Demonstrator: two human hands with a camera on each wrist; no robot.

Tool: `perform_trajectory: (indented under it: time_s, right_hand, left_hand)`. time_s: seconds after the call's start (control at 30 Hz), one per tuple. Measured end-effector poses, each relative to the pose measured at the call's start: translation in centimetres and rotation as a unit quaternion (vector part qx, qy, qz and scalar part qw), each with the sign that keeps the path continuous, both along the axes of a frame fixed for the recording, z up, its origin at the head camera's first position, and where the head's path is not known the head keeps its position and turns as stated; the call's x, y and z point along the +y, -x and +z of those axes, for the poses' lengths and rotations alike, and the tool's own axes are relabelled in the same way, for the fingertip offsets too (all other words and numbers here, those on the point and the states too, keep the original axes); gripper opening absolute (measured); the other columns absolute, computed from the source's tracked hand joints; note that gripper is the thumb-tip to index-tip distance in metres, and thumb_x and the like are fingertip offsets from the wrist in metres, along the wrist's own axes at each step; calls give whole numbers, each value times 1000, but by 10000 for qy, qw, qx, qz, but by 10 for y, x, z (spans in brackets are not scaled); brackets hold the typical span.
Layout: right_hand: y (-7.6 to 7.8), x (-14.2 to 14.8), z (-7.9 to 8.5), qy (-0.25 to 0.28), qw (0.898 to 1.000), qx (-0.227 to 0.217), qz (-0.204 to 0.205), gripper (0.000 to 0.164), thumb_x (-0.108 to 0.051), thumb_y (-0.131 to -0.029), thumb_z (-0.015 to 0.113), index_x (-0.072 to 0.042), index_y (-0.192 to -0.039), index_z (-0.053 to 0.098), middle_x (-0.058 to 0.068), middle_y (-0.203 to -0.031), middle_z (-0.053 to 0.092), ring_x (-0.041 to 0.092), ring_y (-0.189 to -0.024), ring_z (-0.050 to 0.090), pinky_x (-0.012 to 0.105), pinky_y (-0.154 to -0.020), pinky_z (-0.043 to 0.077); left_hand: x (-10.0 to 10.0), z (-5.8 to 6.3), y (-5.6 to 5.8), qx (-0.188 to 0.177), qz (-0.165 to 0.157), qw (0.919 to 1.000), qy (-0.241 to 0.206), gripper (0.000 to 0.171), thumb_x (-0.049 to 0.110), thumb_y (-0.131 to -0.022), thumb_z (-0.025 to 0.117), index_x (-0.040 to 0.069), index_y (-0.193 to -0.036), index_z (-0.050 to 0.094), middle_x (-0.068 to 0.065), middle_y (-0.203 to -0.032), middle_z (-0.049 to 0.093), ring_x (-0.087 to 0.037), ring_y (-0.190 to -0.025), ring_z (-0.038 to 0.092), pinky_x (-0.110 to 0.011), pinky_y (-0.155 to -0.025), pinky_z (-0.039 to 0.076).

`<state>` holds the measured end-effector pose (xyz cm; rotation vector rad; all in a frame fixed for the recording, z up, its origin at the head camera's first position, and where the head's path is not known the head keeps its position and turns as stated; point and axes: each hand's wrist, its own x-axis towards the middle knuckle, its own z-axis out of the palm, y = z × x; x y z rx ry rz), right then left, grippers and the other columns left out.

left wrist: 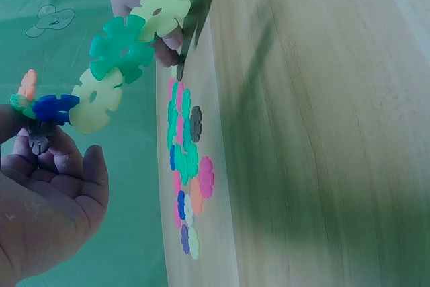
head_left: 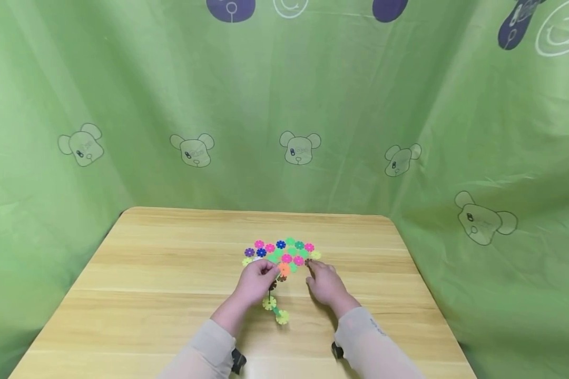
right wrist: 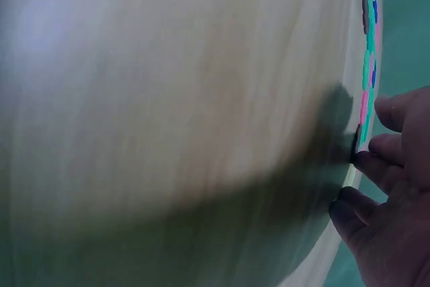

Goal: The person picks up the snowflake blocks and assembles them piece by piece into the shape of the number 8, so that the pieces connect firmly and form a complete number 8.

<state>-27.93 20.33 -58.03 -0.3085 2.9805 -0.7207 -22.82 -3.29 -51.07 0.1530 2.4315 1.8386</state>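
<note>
My left hand (head_left: 256,283) pinches a chain of interlocking snowflake discs between thumb and fingers, above the table. In the left wrist view the chain runs from an orange disc (left wrist: 27,84) by the thumb, past a blue disc (left wrist: 55,109), to a pale yellow disc (left wrist: 97,101), a green disc (left wrist: 121,50) and another pale yellow one at the end. My right hand (head_left: 329,287) reaches down to the tabletop, its fingertips touching a brown disc (right wrist: 356,144) at the near right of the loose discs. Its thumb stays apart from that disc.
Loose flat discs in pink, green, blue, purple and yellow lie clustered just beyond the hands, among them a pink disc (head_left: 309,247) and a purple disc (head_left: 249,252). The wooden table (head_left: 147,273) meets a green patterned curtain (head_left: 246,105) at the back and sides.
</note>
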Motion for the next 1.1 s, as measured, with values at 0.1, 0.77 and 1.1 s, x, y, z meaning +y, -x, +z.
perform_trajectory:
  time_s: [0.1, 0.77, 1.1]
  right_hand:
    - [-2, 1, 0, -103, 9998, 167, -25, 47, -16, -104, 65, 5, -145, 58, 23, -150, 56, 46, -138, 50, 58, -118, 39]
    - [3, 12, -13, 737, 9925, 71, -974, 27, -18, -99, 74, 5, -113, 72, 13, -106, 64, 33, -103, 61, 53, -97, 53]
    - [-6, 1, 5, 2117, 9742, -442, -640, 7, 4, -93, 75, -1, -95, 71, 3, -85, 67, 17, -79, 63, 33, -75, 58]
  left_hand:
    - [1, 0, 0, -5, 9, 10000, -4, 17, 17, -106, 65, 1, -103, 70, -5, -86, 64, -16, -76, 59, -29, -67, 56]
    - [3, -4, 2, 74, -40, 9999, 106, 17, 17, -106, 64, 2, -102, 71, -4, -86, 65, -16, -77, 59, -31, -69, 57]
    - [2, -4, 2, 73, -21, 9999, 113, 17, 17, -106, 64, 2, -102, 71, -4, -87, 65, -17, -77, 59, -33, -71, 57]
